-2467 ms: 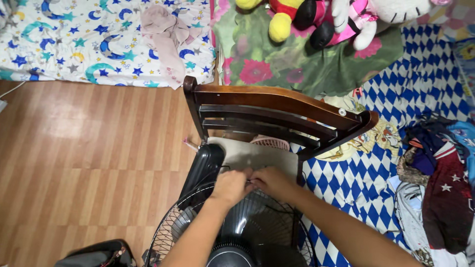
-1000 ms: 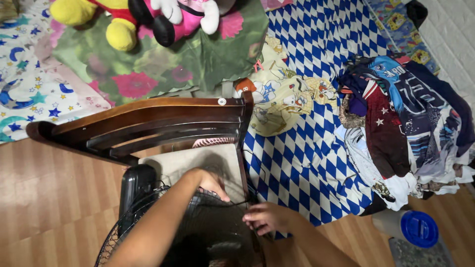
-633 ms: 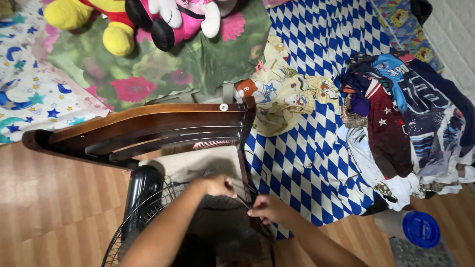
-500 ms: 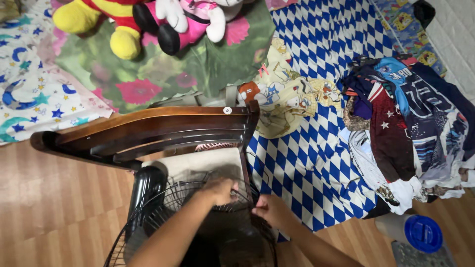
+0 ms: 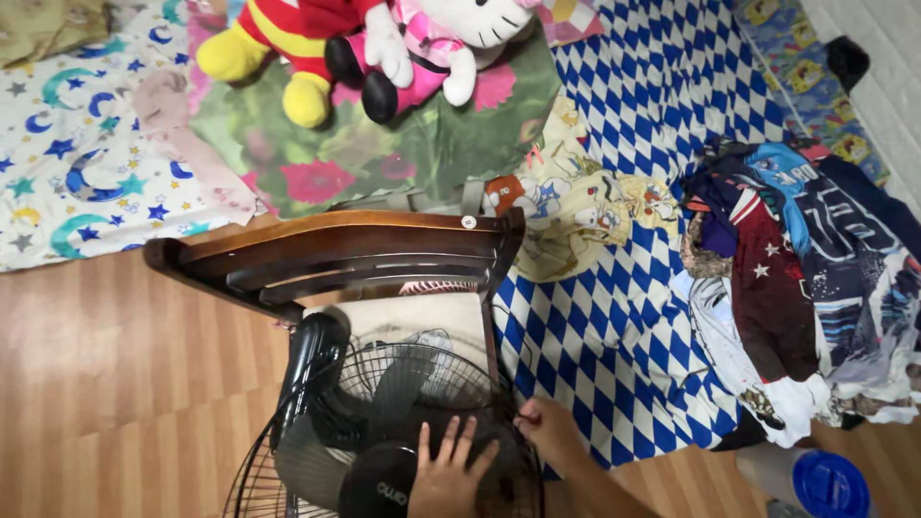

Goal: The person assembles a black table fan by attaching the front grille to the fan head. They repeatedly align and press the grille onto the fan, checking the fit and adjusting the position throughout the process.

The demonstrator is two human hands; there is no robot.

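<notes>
A black fan (image 5: 384, 432) lies at the 6 o'clock edge of the view, its wire grille facing up and its motor housing propped against the seat of a dark wooden chair (image 5: 336, 254), which likely keeps the fan tilted within easy reach. The left hand (image 5: 451, 470) lies flat on the grille beside the round centre cap, fingers spread wide and gripping nothing; it seems to be steadying the grille. The right hand (image 5: 547, 429) is at the grille's rim, at 3 o'clock from the cap, its fingers curled in a pinch on the rim wire or a clip there; what exactly it holds is too small to tell.

At 12 o'clock beyond the chair back, plush toys (image 5: 365, 43) in yellow, red, pink and white sit on a green floral cloth (image 5: 422, 144). At 10 o'clock is a white sheet (image 5: 86, 173) with blue moons and stars. From 1 to 4 o'clock spreads a blue-and-white diamond blanket (image 5: 662, 86), with a pale cartoon-print pillow (image 5: 585, 216) on it. At 3 o'clock a pile of clothes (image 5: 815, 278) sits heaped. At 5 o'clock a round blue lid (image 5: 830, 484) tops a container. Wood-pattern floor (image 5: 115, 384) fills 8 o'clock.
</notes>
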